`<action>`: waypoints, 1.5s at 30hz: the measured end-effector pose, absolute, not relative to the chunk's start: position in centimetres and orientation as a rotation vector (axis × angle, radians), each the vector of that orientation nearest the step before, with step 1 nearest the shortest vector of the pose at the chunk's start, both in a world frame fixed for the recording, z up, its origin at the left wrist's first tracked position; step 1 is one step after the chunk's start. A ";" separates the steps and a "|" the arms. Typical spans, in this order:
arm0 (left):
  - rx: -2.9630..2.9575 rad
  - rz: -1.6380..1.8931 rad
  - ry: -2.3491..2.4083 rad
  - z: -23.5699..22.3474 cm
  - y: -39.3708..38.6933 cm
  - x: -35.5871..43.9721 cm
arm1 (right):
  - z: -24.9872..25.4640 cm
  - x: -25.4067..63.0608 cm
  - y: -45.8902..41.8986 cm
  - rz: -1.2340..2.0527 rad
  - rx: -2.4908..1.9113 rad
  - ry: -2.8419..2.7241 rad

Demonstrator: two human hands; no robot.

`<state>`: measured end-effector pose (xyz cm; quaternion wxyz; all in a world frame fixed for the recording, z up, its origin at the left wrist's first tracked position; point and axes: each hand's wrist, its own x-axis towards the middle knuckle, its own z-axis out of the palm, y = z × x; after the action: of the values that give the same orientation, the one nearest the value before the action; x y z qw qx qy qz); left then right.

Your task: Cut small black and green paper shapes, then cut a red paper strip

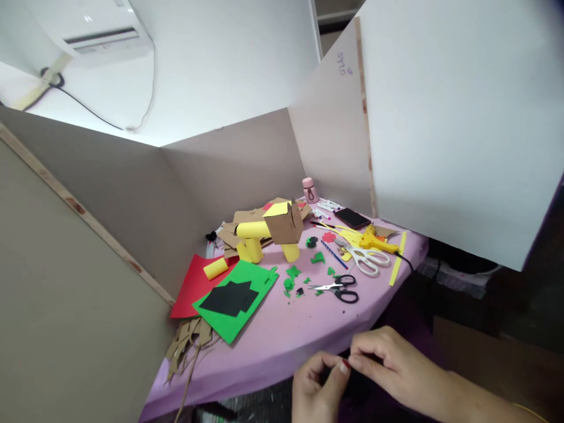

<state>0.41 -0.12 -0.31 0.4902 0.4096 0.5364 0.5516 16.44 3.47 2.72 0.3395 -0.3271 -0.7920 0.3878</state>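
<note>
My left hand (pixel 321 385), in front of the table's near edge, pinches a small red piece (pixel 346 364) between thumb and fingers. Right against it, my right hand (pixel 388 357) is closed in a pinch, its fingertips beside the red piece; what they hold is too small to make out. Black-handled scissors (pixel 338 286) lie open on the table nearest the hands. Beyond them are green paper scraps (pixel 292 272), a red paper flower shape (pixel 328 237) and a blue pencil (pixel 333 255).
On the pink tablecloth (pixel 264 346) stands a yellow paper and cardboard figure (pixel 282 226). Red (pixel 189 291) and green sheets (pixel 231 332), with a black cutout (pixel 229 298), lie left. White scissors (pixel 370 260), a yellow glue gun (pixel 379 242) and a phone (pixel 352 218) are right. Boards surround the table.
</note>
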 end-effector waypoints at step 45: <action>0.900 1.335 1.207 1.3 -0.6 1.7 | 0.8 16.4 2.8 1.643 -0.804 -1.359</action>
<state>1.75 -0.56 1.26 0.5350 0.3778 0.5068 0.5606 16.44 2.80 0.83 0.4179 -0.3206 -0.5418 0.6550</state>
